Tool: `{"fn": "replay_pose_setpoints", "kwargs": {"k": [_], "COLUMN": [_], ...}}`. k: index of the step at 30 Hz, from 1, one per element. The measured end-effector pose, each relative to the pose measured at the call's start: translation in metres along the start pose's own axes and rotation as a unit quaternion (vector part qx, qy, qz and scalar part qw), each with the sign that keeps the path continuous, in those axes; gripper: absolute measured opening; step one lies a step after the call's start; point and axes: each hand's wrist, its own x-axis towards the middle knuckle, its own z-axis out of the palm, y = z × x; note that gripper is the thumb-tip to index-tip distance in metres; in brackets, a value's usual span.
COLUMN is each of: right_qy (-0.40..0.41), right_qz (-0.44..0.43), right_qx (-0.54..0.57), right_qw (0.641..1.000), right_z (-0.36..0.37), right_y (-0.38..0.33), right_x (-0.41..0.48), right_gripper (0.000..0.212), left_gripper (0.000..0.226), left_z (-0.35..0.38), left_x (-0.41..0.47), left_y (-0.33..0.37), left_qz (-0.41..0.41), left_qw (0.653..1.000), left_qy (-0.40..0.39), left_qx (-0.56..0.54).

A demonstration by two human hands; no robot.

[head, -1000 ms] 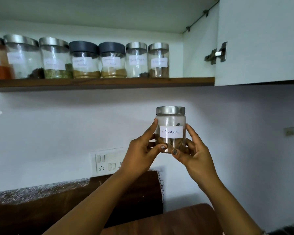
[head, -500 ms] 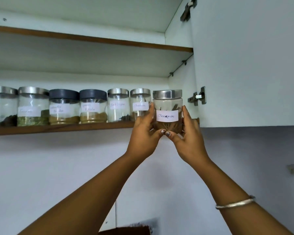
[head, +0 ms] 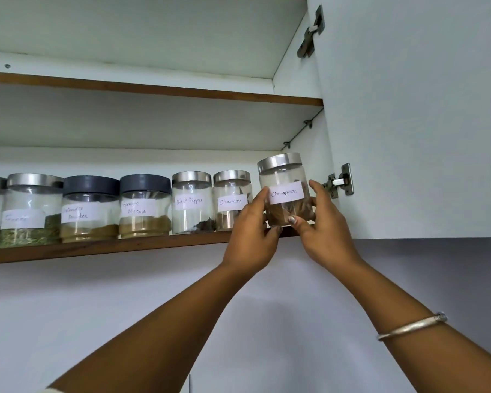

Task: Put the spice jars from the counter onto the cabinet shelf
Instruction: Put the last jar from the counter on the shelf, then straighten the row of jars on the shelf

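Note:
A clear glass jar labelled Cinnamon (head: 285,188), with a steel lid and brown sticks inside, is tilted at the right end of the lower cabinet shelf (head: 125,246). My left hand (head: 253,239) grips its left side and my right hand (head: 323,231) its right side and base. Whether the base touches the shelf is hidden by my fingers. To its left stands a row of several labelled jars: another Cinnamon jar (head: 230,201), a Black Pepper jar (head: 192,202), a Garam Masala jar (head: 145,205) and a coriander powder jar (head: 90,209).
The open white cabinet door (head: 423,123) hangs close on the right, its lower hinge (head: 339,181) just beside the held jar. An upper shelf (head: 153,90) spans above the jars. Plain wall lies below the cabinet. A bangle (head: 411,326) circles my right wrist.
Both hands have lifted the Cinnamon jar from chest height up to the shelf's right end, and it now tilts. The view has swung upward, away from the counter.

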Motion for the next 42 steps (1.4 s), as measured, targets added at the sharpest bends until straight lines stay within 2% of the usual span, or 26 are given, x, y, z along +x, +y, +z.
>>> {"fn": "replay_pose_setpoints", "kwargs": {"k": [4, 10, 14, 18, 25, 29, 32, 34, 37, 39, 42], "right_qy": [0.005, -0.016, -0.017, -0.027, -0.037, -0.044, -0.043, -0.004, 0.027, 0.009, -0.049], "right_qz": [0.013, 0.03, 0.075, 0.116, 0.151, 0.138, 0.134, 0.106, -0.016, -0.054, -0.061], "right_qx": [0.008, -0.025, -0.123, -0.156, -0.201, -0.241, -0.256, -0.258, -0.291, -0.285, -0.239], "right_qw": [1.0, 0.999, 0.989, 0.981, 0.967, 0.96, 0.956, 0.96, 0.956, 0.957, 0.968], "right_z": [0.009, 0.028, 0.038, 0.042, 0.049, 0.049, 0.051, 0.052, 0.054, 0.056, 0.061], "right_y": [0.007, 0.022, 0.025, 0.022, 0.016, 0.02, 0.015, 0.005, -0.016, -0.033, -0.059], "right_x": [0.006, 0.007, 0.005, 0.005, 0.006, 0.007, 0.004, 0.004, 0.017, 0.036, 0.069], "right_gripper": [0.069, 0.056, 0.048, 0.04, 0.031, 0.033, 0.045, 0.057, 0.069, 0.072, 0.069], "left_gripper": [0.069, 0.068, 0.071, 0.071, 0.06, 0.045, 0.036, 0.028, 0.033, 0.04, 0.039], "left_z": [0.003, 0.005, 0.007, 0.013, 0.015, 0.011, 0.0, -0.017, -0.054, -0.081, -0.11], "left_x": [0.01, 0.006, 0.002, 0.004, 0.007, 0.006, 0.006, 0.008, 0.018, 0.028, 0.034], "left_y": [-0.002, -0.02, -0.029, -0.028, -0.018, -0.011, -0.003, 0.002, 0.006, 0.006, 0.0], "left_qz": [0.013, 0.051, 0.056, 0.042, 0.017, -0.006, -0.005, 0.013, 0.033, 0.019, -0.005], "left_qw": [0.999, 0.982, 0.96, 0.95, 0.942, 0.945, 0.949, 0.957, 0.959, 0.955, 0.946], "left_qy": [0.015, -0.039, -0.061, -0.056, -0.062, -0.091, -0.13, -0.113, -0.021, 0.031, 0.07], "left_qx": [0.046, 0.179, 0.266, 0.304, 0.33, 0.315, 0.287, 0.267, 0.28, 0.294, 0.315]}}
